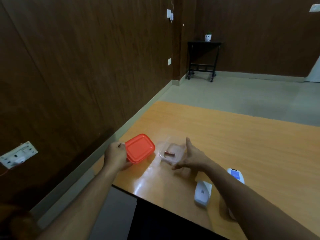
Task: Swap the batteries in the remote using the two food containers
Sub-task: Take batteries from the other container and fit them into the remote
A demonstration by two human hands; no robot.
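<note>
Batteries (170, 154) lie inside the clear lidless container (171, 154) on the counter (242, 139), just left of the right hand (191, 158), whose grip is spread wide around that container's near right side. Left of it, the left hand (115, 157) has its grip clamped on the orange-lidded container (140, 148). The remote (236, 175) lies behind the right forearm, its detached back cover (202, 194) on the forearm's near side.

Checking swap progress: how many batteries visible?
1, perhaps 2: reddish batteries lying in the open clear container by the right hand. More could be hidden in the red-lidded container.
</note>
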